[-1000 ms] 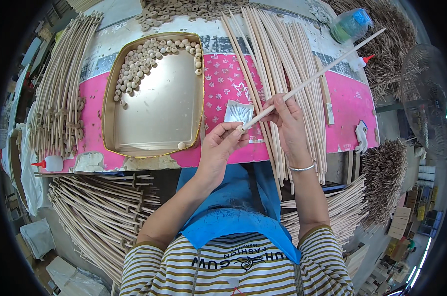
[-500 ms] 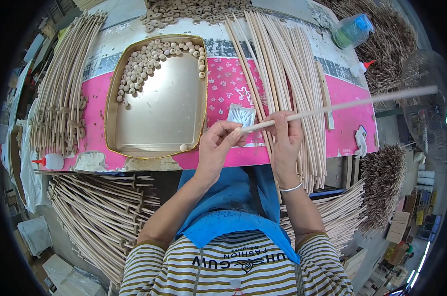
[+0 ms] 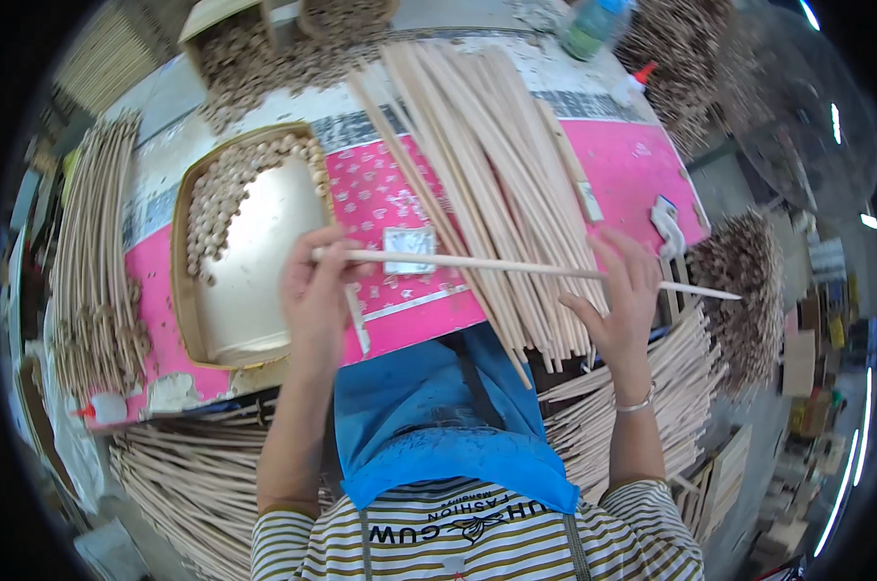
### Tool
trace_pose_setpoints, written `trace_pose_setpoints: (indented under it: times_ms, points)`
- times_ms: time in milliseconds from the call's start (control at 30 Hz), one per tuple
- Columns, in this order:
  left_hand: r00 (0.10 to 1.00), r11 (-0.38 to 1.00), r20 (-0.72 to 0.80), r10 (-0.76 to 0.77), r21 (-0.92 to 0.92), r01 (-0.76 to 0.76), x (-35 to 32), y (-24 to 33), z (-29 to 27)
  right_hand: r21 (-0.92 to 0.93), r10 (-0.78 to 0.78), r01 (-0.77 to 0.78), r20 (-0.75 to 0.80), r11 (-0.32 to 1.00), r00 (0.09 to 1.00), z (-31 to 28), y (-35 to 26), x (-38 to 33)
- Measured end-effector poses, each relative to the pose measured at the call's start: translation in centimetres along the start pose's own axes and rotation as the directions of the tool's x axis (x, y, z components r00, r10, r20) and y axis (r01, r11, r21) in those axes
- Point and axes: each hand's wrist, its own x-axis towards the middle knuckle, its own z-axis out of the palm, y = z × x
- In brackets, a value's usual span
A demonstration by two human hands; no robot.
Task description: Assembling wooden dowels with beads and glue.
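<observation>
A long pale wooden stick (image 3: 496, 263) lies crosswise over the table's front, roughly level. My left hand (image 3: 314, 290) pinches it near its left end, beside the tray; whether a bead is on that end is hard to make out. Further along, my right hand (image 3: 620, 295) has its thumb and fingers spread, and the stick passes behind it, its tapered end showing beyond. Under the stick are a small silvery square packet (image 3: 409, 242) and a bundle of similar wooden sticks (image 3: 487, 174). Left of my left hand, a gold-rimmed tray (image 3: 179, 281) holds many wooden beads (image 3: 220, 198).
Sticks with rings (image 3: 94, 261) lie at the table's left, near a red-tipped glue bottle (image 3: 107, 408). Wooden rings (image 3: 254, 73) are heaped at the back. A white glove (image 3: 667, 228) is at the right edge, another glue bottle (image 3: 632, 85) behind. More sticks (image 3: 642, 412) stand below the table.
My hands have moved apart, the left leftward and the right rightward along the stick. The stick's far end has swung down toward level. The right fingers have spread, and the view has shifted.
</observation>
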Motion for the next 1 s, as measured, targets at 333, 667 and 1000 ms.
trace_pose_setpoints:
  times_ms: [333, 667, 1000]
  points:
    - [0.98, 0.976, 0.12, 0.156, 0.132, -0.171, 4.7, 2.5, -1.2, 0.432, 0.262, -0.344, 0.239, 0.834, 0.935, 3.4, 3.6, -15.2]
    - [0.83, 0.913, 0.546, -0.113, 0.388, -0.131, 0.4, -2.2, 14.7, 0.596, 0.976, -0.783, -0.007, 0.178, 0.217, 3.3, 6.8, -33.0]
    - [0.81, 0.87, 0.442, -0.385, 0.467, 0.158, -2.4, -6.5, 7.2, -0.449, 0.674, -0.883, -0.61, 0.139, 0.416, 2.0, 22.1, -43.3]
